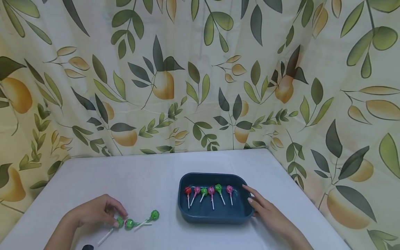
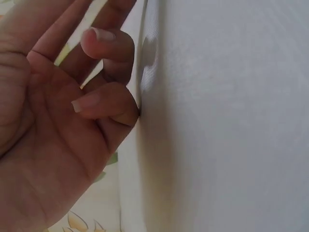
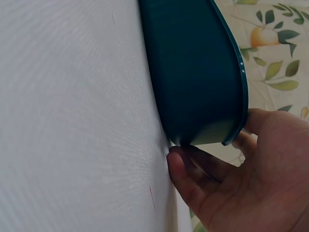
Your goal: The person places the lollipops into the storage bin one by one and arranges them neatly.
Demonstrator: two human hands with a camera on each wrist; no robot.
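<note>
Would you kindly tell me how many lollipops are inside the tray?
6, across the tray from left to right: one red lollipop, then pink, green, pink, green, pink.

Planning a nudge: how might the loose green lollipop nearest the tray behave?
That lollipop may roll, being round-headed. Its thin stick looks straight, so probably stiff. It appears to cross the neighbouring lollipop's stick, so both could shift.

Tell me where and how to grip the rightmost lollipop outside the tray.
Take the green lollipop by its round head, from above and the right: that side is open, while its stick slants leftward and appears to cross that of the neighbouring lollipop.
</note>
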